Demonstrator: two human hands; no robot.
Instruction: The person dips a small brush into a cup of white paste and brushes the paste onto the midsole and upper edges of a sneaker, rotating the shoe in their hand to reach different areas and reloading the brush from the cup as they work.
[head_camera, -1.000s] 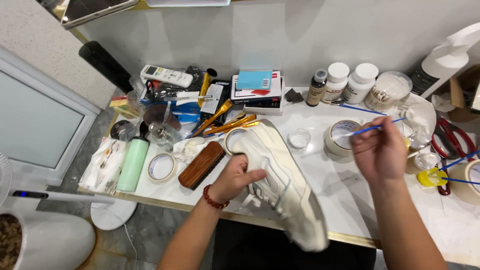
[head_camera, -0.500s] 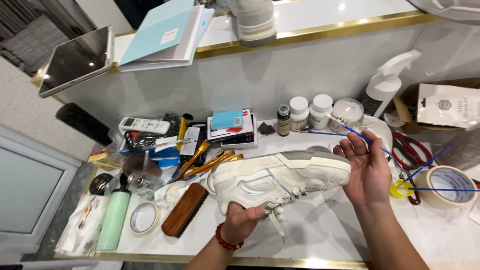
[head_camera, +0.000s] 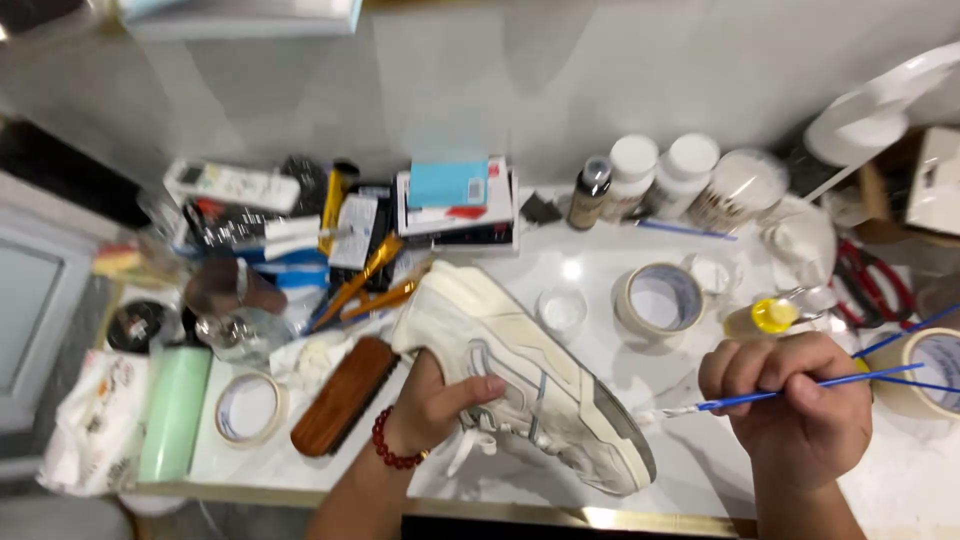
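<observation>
We look down at our two hands over a white marble table (head_camera: 600, 270) full of stuff. Our left hand (head_camera: 440, 405), with a red bead bracelet (head_camera: 393, 450) on the wrist, grips a cream-white sneaker (head_camera: 520, 380). The thumb lies across the side of the shoe near the laces, and the other fingers are tucked inside the opening. The sneaker sits in the middle of the view, with its heel toward 11 o'clock and its toe toward 5 o'clock. We cannot tell if it rests on the table or is lifted a little.

Our right hand (head_camera: 795, 400) is at 4 o'clock. Its fingers are closed tight around a thin blue paintbrush (head_camera: 750, 400). The white brush tip points left, at 9 o'clock, and sits just beside the toe of the sneaker. We cannot tell if it touches.

At 8 o'clock from the shoe lies a brown wooden brush (head_camera: 345, 395), and next to that a roll of tape (head_camera: 250, 408) and a pale green bottle (head_camera: 175, 410). At 1 o'clock from the shoe is another roll of tape (head_camera: 657, 300), with a small yellow-capped bottle (head_camera: 760, 318) beside it. At the back, by the wall, stand white-lidded jars (head_camera: 660, 165) and a small dark bottle (head_camera: 590, 190).
</observation>
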